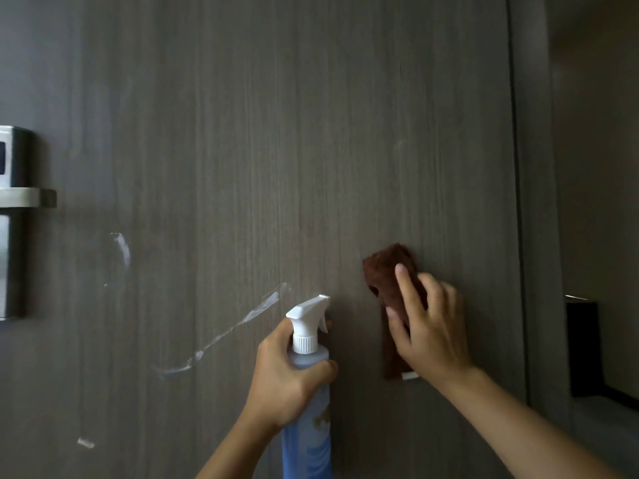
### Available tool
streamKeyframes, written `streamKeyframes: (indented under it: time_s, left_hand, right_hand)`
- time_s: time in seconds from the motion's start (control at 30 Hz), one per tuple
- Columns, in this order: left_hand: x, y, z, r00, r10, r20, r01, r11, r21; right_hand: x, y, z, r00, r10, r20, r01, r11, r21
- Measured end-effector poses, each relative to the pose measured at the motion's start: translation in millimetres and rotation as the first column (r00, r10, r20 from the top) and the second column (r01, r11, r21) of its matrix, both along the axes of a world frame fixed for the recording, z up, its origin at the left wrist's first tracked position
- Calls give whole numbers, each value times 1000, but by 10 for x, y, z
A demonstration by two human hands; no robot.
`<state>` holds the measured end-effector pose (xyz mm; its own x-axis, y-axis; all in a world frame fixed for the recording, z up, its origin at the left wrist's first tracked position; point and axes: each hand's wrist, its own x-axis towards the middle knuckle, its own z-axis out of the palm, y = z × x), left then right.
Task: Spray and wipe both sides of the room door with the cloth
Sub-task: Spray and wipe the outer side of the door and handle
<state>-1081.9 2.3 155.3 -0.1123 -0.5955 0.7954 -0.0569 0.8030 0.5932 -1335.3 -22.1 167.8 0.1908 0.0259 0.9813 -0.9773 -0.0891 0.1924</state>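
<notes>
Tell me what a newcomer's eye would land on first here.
First, the right hand pressing a folded brown cloth flat on the grey wood-grain door, right of centre. Beside it, the left hand grips a blue spray bottle with white trigger; white streaks cross lower left.

door [276,133]: matt grey wood-grain | cloth [390,271]: fuzzy brown fabric | spray bottle [307,409]: clear plastic | lock [14,219]: brushed metal

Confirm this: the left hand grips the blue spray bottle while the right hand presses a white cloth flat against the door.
Wrong colour: the cloth is dark brown, as the head view shows. The left hand does grip the spray bottle, and the right hand presses the cloth against the door.
</notes>
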Motion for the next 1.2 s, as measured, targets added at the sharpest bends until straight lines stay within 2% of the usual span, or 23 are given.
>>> streamKeyframes:
  time_s: [0.17,0.23,0.3,0.37,0.43,0.5,0.53,0.6,0.67,0.7,0.77,0.83,0.9,0.97,1.03,1.1,1.13,1.2]
  left_hand:
    - [-12,14,15,1000,2,-7,-2,1000,-16]
    - [-6,9,31,1000,-4,-4,4,1000,-18]
    - [2,-4,41,1000,-12,-3,12,1000,-18]
    - [9,-11,46,1000,-17,-8,16,1000,-16]
    - [9,-10,49,1000,-14,-8,14,1000,-16]
    - [5,2,46,1000,-13,-4,13,1000,-16]
    - [1,11,46,1000,-14,-4,14,1000,-21]
    - [-11,13,50,1000,-15,-8,15,1000,-25]
    - [-29,10,50,1000,-13,-17,12,1000,-19]
    - [-34,10,50,1000,-10,-19,9,1000,-18]
    - [-43,14,51,1000,-4,-17,4,1000,-20]
    - [-42,2,42,1000,0,-12,0,1000,-19]
    - [-35,-1,34,1000,-2,-11,1,1000,-10]
    - [-35,5,48,1000,1,-13,-1,1000,-11]
    - [-45,8,49,1000,1,-12,-1,1000,-30]
    - [-54,24,42,1000,-2,-18,1,999,-46]
    - [-59,26,36,1000,-2,-21,1,999,-49]
    - [-69,20,21,1000,6,-24,-7,998,-55]
  right_hand:
    - [250,72,840,983,20,181,-16,1000,-21]
    - [386,44,1021,979,18,201,-16,1000,-12]
    - [479,13,982,994,30,104,-29,1000,-11]
    - [475,-9,779,995,50,-84,-49,999,10]
    - [362,20,649,956,54,-288,-43,998,44]
    - [243,56,783,924,45,-381,-23,998,63]
    - [239,62,908,938,56,-343,-38,997,61]
    - [308,49,1207,983,141,-114,-138,990,34]
    - [396,7,1417,967,244,74,-244,970,1]
    - [437,-26,1424,959,267,96,-267,964,-16]
    - [465,-65,1263,967,255,8,-255,967,-20]
    - [429,-46,949,960,217,-179,-215,976,33]
    - [341,8,673,913,160,-375,-140,987,80]
    - [225,47,680,869,98,-485,-72,995,72]
    - [179,39,903,913,71,-403,-63,997,32]
    - [199,42,1221,988,74,-133,-76,997,-8]
    - [218,28,1344,997,72,-1,-72,997,-19]
    - [298,-29,1346,990,83,118,-79,996,-33]
